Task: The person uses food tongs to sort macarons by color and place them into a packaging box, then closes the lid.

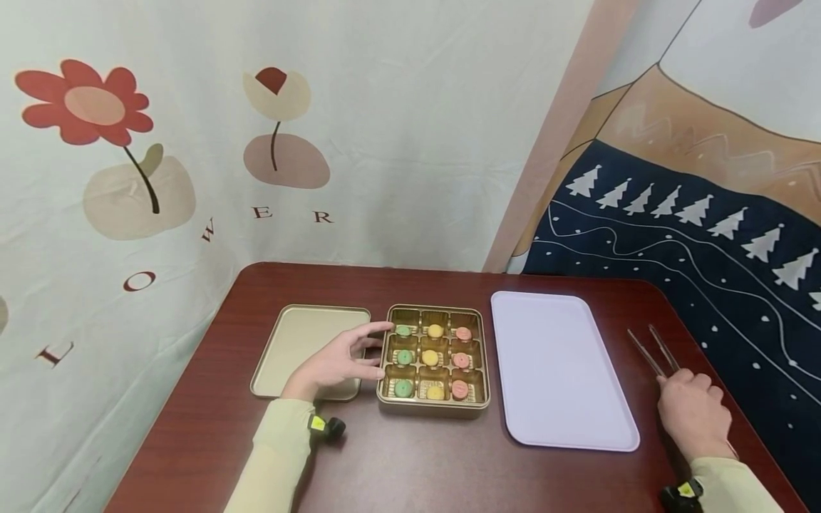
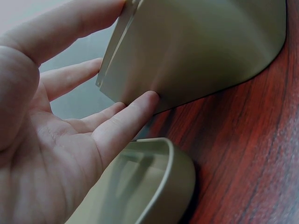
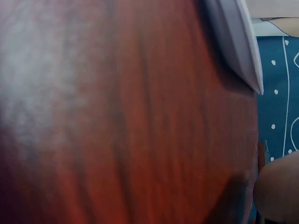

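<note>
In the middle of the head view stands a gold tin (image 1: 432, 411) with a divided insert. Its compartments hold small round pieces: green (image 1: 403, 388) in the left column, yellow (image 1: 430, 358) in the middle, pink (image 1: 460, 390) on the right. My left hand (image 1: 340, 361) touches the tin's left side with spread, mostly straight fingers; the left wrist view shows fingertips against the tin's wall (image 2: 201, 51). At the far right my right hand (image 1: 695, 413) grips metal tongs (image 1: 644, 352), their two tips apart and pointing away from me.
A shallow gold lid (image 1: 304, 338) lies left of the tin, partly beneath my left hand and wrist. Between the tin and the tongs is a white tray (image 1: 558, 370). Everything lies on a dark red wooden table (image 1: 410, 470), with printed curtains (image 1: 410, 142) behind its back edge.
</note>
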Tool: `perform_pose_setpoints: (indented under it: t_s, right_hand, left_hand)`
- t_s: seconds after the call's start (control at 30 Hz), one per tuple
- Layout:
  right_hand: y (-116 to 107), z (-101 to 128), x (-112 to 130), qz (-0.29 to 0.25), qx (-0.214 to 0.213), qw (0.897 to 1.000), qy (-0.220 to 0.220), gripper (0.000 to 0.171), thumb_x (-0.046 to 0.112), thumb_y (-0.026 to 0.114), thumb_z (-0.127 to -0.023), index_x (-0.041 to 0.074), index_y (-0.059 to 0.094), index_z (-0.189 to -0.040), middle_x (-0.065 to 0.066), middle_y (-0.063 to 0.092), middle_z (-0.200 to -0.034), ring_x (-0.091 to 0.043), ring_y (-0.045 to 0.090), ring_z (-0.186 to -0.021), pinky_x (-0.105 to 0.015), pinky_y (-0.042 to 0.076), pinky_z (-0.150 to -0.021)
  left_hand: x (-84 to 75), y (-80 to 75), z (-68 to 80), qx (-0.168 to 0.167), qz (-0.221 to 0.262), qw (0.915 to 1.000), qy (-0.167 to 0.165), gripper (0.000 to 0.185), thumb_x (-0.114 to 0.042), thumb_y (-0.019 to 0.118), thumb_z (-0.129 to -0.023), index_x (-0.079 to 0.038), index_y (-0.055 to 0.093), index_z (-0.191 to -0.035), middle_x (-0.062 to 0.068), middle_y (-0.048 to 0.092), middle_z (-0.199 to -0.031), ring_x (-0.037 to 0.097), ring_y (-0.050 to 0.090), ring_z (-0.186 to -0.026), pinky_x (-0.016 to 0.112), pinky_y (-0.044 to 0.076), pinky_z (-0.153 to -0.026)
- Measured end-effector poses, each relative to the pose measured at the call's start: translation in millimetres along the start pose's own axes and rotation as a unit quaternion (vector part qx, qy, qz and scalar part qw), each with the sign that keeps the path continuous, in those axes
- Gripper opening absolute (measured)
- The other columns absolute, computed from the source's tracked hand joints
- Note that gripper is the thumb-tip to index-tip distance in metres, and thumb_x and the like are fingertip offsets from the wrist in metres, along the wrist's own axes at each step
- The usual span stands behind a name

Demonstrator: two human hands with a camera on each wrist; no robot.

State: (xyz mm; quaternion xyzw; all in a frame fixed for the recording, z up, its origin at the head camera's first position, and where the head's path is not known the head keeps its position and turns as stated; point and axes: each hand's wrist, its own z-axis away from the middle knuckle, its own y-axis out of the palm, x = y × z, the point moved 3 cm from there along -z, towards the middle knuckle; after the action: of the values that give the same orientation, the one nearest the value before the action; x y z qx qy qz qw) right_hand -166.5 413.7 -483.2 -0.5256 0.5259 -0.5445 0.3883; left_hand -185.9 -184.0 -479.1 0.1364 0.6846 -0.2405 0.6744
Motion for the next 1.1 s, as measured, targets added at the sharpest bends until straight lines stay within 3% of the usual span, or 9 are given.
perform_pose_setpoints:
  t_s: [0.3,0.87,1.1]
  right_hand:
    - [6.7,0.2,0.5,0.01,0.042,0.999,0.019,0.046,0.016,0.047,-0.107,-0.026,0.043,-0.09,-0.044,0.039,-0.087,-0.064,0.046,-0.083,-0.07,0.048,-0.055]
    - [6.6,-0.9,-0.3,-0.002,0.035,0.999,0.006,0.048,0.018,0.05,-0.104,-0.026,0.04,-0.088,-0.044,0.038,-0.085,-0.062,0.047,-0.079,-0.063,0.048,-0.047]
    - [1.3,-5.8,1.8,-0.004,0.03,1.0,0.002,0.05,0.022,0.053,-0.104,-0.026,0.039,-0.097,-0.047,0.038,-0.09,-0.065,0.049,-0.082,-0.067,0.05,-0.05]
  left_hand:
    - [-1.2,0.0,0.0,-0.003,-0.002,1.0,0.001,0.092,0.001,0.086,-0.083,-0.006,0.038,-0.161,0.023,0.041,-0.161,0.048,0.041,-0.145,0.05,0.046,-0.118]
    - [1.1,-1.0,0.7,-0.003,0.001,1.0,0.002,0.092,-0.001,0.086,-0.083,-0.005,0.038,-0.161,0.021,0.039,-0.163,0.048,0.04,-0.145,0.051,0.046,-0.118]
    - [1.2,-1.2,0.1,-0.001,-0.003,1.0,0.001,0.092,0.0,0.086,-0.083,-0.006,0.037,-0.161,0.021,0.039,-0.163,0.048,0.041,-0.145,0.051,0.047,-0.117]
